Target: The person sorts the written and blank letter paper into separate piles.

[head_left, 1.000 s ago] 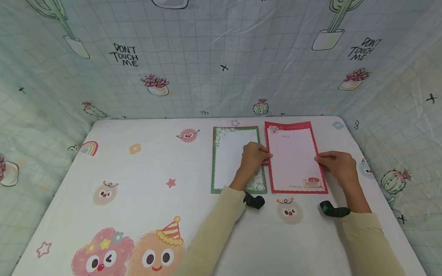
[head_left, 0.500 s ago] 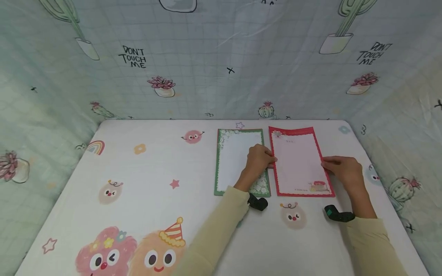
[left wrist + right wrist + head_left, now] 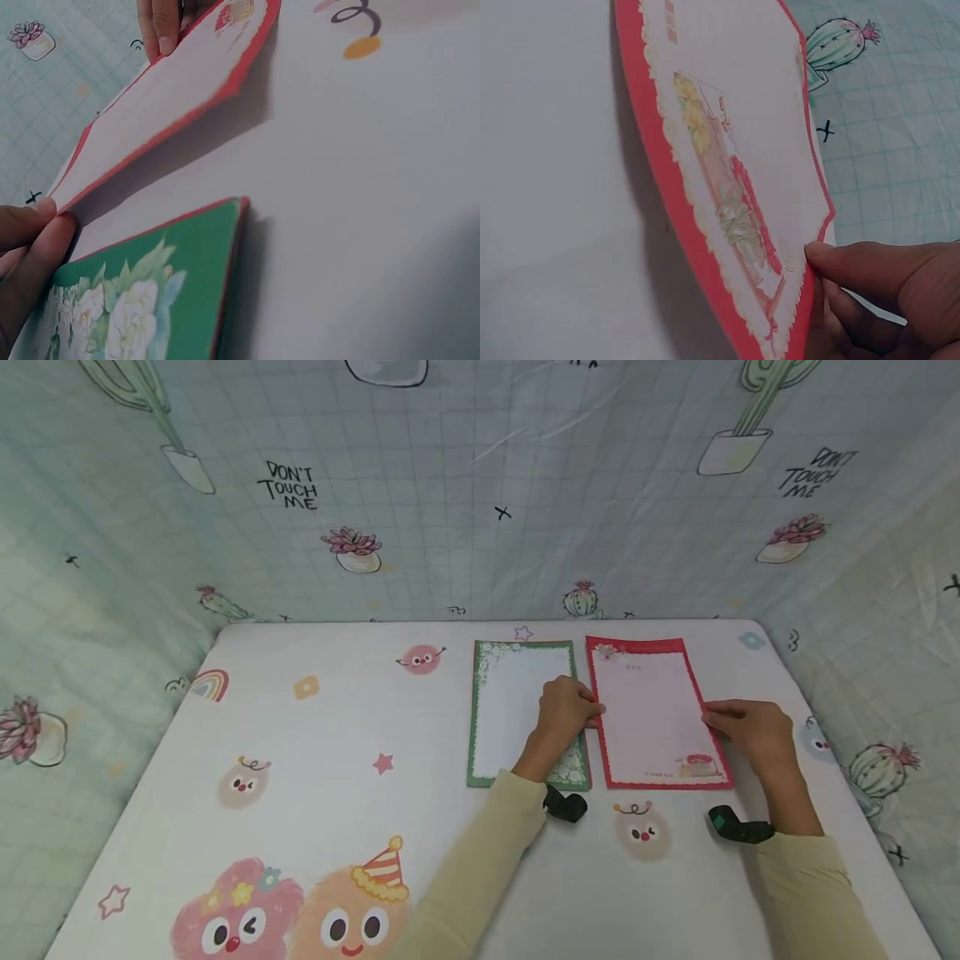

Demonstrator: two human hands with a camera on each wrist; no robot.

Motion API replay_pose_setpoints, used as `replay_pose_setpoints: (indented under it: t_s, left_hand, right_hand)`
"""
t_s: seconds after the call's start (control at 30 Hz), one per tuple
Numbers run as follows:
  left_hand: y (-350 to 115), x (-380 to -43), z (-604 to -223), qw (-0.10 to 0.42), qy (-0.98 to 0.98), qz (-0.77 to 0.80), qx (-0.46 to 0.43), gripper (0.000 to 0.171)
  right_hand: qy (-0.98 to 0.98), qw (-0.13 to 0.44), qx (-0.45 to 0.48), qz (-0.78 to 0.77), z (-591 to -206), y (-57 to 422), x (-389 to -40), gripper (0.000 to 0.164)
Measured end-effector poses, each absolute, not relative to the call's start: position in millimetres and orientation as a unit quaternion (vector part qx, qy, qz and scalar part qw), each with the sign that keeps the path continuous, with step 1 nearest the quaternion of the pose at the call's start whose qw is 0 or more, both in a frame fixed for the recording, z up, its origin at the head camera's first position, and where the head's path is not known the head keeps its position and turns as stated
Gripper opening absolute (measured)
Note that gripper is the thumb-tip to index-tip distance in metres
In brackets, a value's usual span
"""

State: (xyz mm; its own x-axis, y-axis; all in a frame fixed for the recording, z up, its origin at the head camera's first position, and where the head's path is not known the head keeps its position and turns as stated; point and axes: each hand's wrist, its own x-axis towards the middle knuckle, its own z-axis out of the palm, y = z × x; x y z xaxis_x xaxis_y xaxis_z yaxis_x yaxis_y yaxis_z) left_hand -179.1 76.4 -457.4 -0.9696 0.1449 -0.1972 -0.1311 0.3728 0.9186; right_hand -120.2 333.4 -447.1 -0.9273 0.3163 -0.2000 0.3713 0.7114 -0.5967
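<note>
A red-bordered sheet of paper (image 3: 652,714), pinkish white with a cake picture in its lower right corner, is held by its two long sides. My left hand (image 3: 564,710) pinches its left edge between thumb and fingers, while the right hand (image 3: 753,735) pinches the opposite edge. In the left wrist view the sheet (image 3: 172,112) bows and stands off the table, casting a shadow. Beneath my left hand lies a green-bordered sheet or pad (image 3: 506,710) with white flowers, partly hidden by that hand and forearm. A thin red rim shows along its edge in the left wrist view.
The white table (image 3: 337,810) carries printed cartoon figures and stars. A patterned cloth (image 3: 450,485) hangs behind it and at both sides. Black wrist devices (image 3: 566,806) sit at both sleeve cuffs.
The head view has shifted slightly, so everything appears a little lower and further right. Both hands keep their hold on the red-bordered sheet, and the green-bordered one stays in place.
</note>
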Motion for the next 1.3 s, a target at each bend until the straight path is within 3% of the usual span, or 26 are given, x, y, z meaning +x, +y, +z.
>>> replay_pose_setpoints:
  t_s: [0.33, 0.83, 1.07, 1.3]
  left_hand:
    - [71.3, -180.9, -453.7, 0.104, 0.831, 0.546, 0.010, 0.014]
    - [71.0, -175.3, -442.9, 0.129, 0.846, 0.517, 0.027, 0.013]
    - [33.7, -180.2, -431.6, 0.088, 0.865, 0.482, 0.106, 0.015]
    - [-24.3, -182.2, -426.9, 0.021, 0.899, 0.414, 0.142, 0.017]
  right_hand:
    - [0.923, 0.040, 0.179, -0.339, -444.6, 329.5, -120.7, 0.048]
    - [0.938, 0.031, 0.166, -0.302, -446.2, 332.5, -119.0, 0.042]
    - [0.946, 0.011, 0.156, -0.285, -434.0, 326.1, -118.2, 0.038]
    - [0.944, 0.014, 0.136, -0.302, -414.1, 306.0, -113.8, 0.045]
